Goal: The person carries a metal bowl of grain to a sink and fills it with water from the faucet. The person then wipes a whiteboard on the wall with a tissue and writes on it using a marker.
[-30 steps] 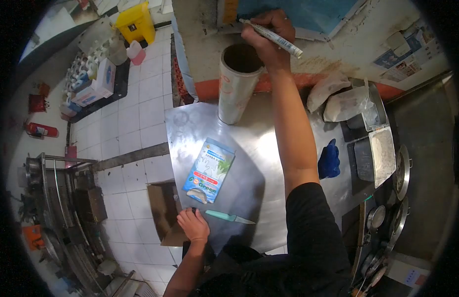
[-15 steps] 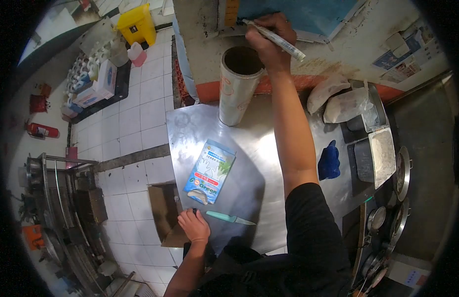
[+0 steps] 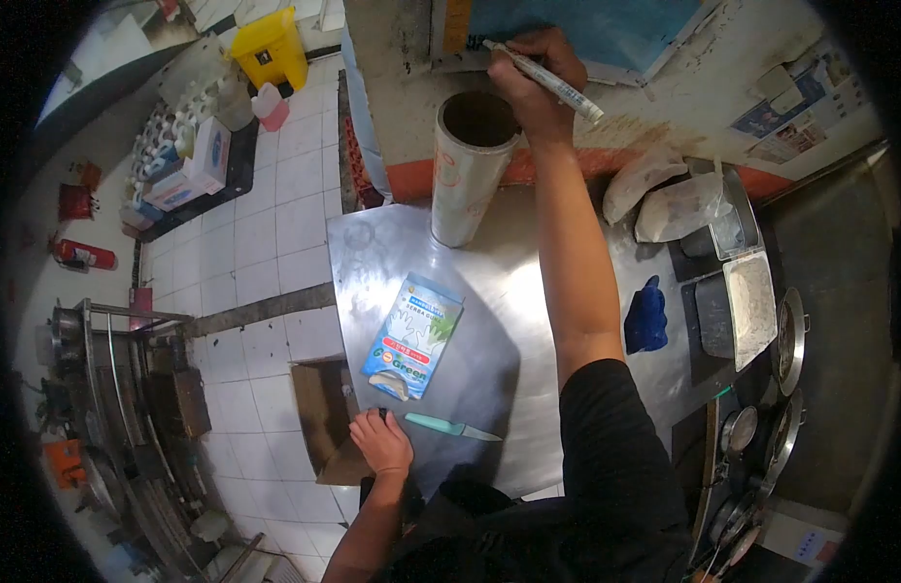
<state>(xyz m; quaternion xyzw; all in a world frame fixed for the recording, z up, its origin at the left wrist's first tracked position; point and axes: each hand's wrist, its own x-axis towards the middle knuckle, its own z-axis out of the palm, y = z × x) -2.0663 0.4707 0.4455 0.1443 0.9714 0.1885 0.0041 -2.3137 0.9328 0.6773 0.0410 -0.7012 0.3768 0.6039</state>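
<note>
My right hand [image 3: 542, 105] grips a white marker pen [image 3: 559, 87], its tip against the left part of a blue sheet [image 3: 625, 31] on the wall. Small dark marks show by the tip, near an orange strip [image 3: 457, 24]. At the near left edge of the steel table [image 3: 373, 255], my left hand [image 3: 384, 449] is closed round a small black piece [image 3: 382, 414], perhaps a pen cap. Just right of it lies a knife with a mint-green handle [image 3: 433, 423]. Beyond the knife is a blue-and-white glove packet [image 3: 413, 335], lying flat.
A tall cardboard tube [image 3: 460, 189] stands upright by the wall. Filled plastic bags [image 3: 679, 209], metal containers [image 3: 751, 306] and a dark blue item [image 3: 646, 316] are on the right. An open cardboard box [image 3: 324, 413] sits below the left edge. Pans [image 3: 785, 432] are at far right.
My right hand and the marker have shifted slightly right, and more dark marks show beside the tip. My left hand stays in place.
</note>
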